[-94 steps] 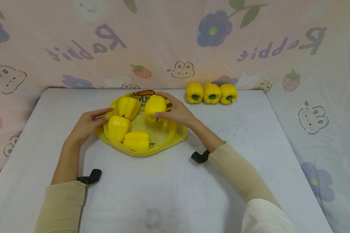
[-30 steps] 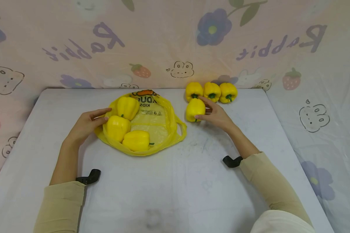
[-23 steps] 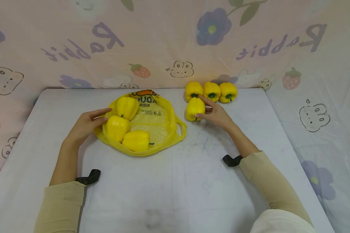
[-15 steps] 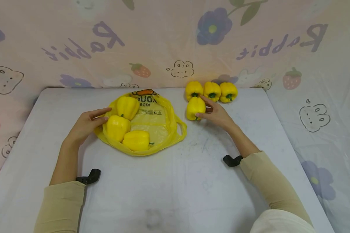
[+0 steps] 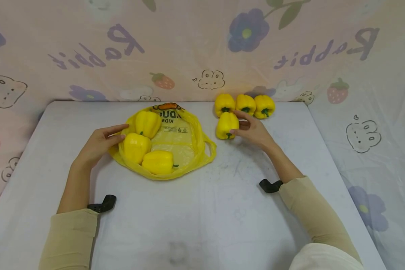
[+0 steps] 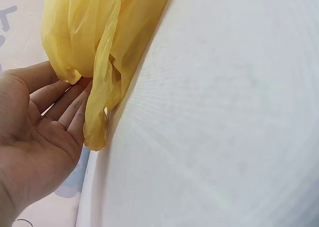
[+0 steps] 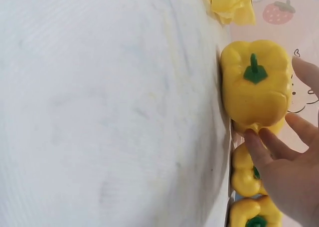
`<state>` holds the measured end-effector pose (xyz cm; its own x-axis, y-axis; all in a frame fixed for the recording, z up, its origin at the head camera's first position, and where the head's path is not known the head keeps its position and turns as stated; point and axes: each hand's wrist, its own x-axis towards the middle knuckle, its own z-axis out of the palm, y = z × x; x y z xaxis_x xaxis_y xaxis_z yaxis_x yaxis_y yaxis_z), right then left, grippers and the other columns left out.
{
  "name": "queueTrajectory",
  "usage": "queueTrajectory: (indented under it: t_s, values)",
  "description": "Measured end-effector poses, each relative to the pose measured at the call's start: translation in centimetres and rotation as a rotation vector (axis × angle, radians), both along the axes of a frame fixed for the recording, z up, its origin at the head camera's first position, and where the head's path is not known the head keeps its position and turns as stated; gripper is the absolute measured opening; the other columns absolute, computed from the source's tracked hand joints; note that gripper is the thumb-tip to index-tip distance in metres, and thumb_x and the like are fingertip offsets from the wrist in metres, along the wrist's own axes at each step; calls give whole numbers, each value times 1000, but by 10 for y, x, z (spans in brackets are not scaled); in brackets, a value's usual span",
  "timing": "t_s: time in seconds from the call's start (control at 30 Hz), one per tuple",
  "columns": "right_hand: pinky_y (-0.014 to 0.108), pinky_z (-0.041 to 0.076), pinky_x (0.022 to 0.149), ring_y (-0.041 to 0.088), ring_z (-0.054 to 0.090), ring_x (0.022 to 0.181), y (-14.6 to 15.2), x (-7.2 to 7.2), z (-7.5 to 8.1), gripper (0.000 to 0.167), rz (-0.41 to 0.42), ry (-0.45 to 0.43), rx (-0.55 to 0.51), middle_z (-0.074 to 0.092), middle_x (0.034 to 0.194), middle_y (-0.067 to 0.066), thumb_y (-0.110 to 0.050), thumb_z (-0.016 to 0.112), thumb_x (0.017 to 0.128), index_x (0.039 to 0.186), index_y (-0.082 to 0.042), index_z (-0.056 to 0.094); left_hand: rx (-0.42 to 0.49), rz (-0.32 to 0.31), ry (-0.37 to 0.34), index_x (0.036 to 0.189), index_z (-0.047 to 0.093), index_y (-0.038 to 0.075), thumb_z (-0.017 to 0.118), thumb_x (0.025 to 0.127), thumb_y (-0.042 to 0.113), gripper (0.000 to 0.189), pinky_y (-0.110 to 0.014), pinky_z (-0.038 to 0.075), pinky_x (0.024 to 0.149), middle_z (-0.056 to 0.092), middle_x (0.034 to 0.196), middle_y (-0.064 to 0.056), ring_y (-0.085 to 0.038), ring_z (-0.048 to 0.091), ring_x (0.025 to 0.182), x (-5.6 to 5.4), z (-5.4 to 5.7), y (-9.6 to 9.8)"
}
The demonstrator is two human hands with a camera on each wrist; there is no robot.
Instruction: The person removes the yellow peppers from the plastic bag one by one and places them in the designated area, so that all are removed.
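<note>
My left hand (image 5: pixel 99 144) holds the left rim of a yellow plastic bag (image 5: pixel 197 163), which lies spread wide with its mouth facing up. In the left wrist view, the fingers (image 6: pixel 62 100) reach behind the bag's hanging handle (image 6: pixel 98 107) and their tips are hidden. Inside the bag are three yellow bell peppers: one at the back (image 5: pixel 148 123), one at the left (image 5: pixel 136 148) and one at the front (image 5: pixel 157 162). My right hand (image 5: pixel 254 131) is beside another bell pepper (image 5: pixel 227 125) on the table, its fingers loosely spread at the pepper's right side.
A row of three yellow bell peppers stands at the table's back edge: left (image 5: pixel 224 104), middle (image 5: pixel 245 105) and right (image 5: pixel 264 106). The first is right behind the pepper by my right hand. A printed cloth (image 5: pixel 182 45) hangs behind the white table (image 5: pixel 189 225).
My right hand has carried one bell pepper out of the bag to the right and set it before the row. Just now its thumb has drawn slightly back. The left hand has stayed at the rim.
</note>
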<state>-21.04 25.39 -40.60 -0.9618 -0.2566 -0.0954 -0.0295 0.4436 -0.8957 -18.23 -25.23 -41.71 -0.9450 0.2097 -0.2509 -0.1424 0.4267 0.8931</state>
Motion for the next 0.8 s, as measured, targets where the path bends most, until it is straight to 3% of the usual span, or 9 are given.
queueTrajectory:
  t_s: [0.13,0.3,0.57,0.8]
  values:
    - [42,37,112,28,45,135,-1,2,4,71,-37,33,-25,43,153,7,-22,77,89,150,-11,42,5,2,5,147,48,10,60,100,39,56,-52,28,115,37,156,-11,-29,29,145,0,1,0]
    - [41,35,113,32,44,136,-5,0,7,63,-34,110,-153,44,151,13,-10,73,90,146,-3,45,2,2,7,147,48,10,60,100,39,57,-52,28,116,38,156,-11,-29,29,145,1,2,1]
    - [43,37,111,42,45,131,-16,1,18,55,32,271,-255,49,143,22,4,71,88,139,5,51,-3,5,2,148,48,11,60,99,40,58,-52,28,115,37,157,-11,-30,29,145,1,2,0]
    - [42,40,109,42,48,126,-30,6,20,52,133,329,-303,53,138,23,5,72,87,136,7,53,-6,2,-2,148,47,11,59,99,42,59,-49,31,115,37,157,-10,-28,32,143,1,3,2]
